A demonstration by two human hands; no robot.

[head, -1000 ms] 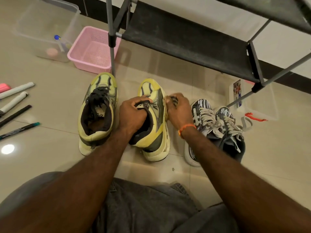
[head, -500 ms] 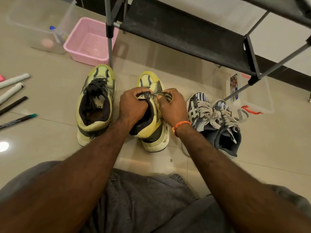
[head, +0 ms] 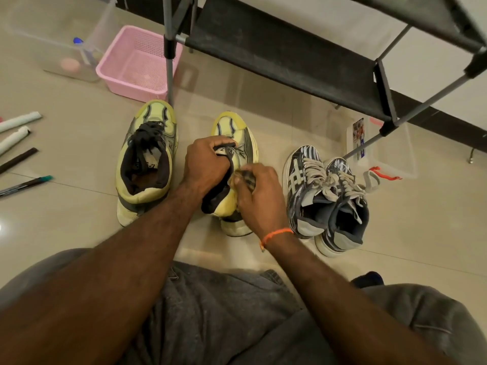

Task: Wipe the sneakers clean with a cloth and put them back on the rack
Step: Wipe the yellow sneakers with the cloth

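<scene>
- Left hand (head: pixel 207 160): fingers curled tight over the tongue and collar of a yellow sneaker (head: pixel 235 143), gripping it at the opening; the shoe stands on the floor (head: pixel 79 206), toe pointing away from the person.
- Right hand (head: pixel 259 192): fingers bent around a small bunched cloth (head: pixel 246 177), pressing it against the sneaker's right side near the heel; an orange wristband (head: pixel 275 235) sits on that wrist.
- Second yellow sneaker (head: pixel 146 164): just left of the left hand, upright on the floor, dark laces loose, untouched.
- Striped sneakers (head: pixel 326 198): a dark pair with pale laces, just right of the right hand, side by side and touching each other.
- Rack (head: pixel 284 56): beyond both hands, dark shelf on thin metal legs; one leg stands at the toe of the second yellow sneaker.
- Pink basket (head: pixel 137 64): beyond the left hand, behind that rack leg.
- Clear tub (head: pixel 52 40): left of the basket, a blue-capped item inside.
- Pens (head: pixel 23 159): well left of the left hand, lying on the floor.
- Clear box (head: pixel 382 151): beyond the striped pair, under the rack's right leg.
</scene>
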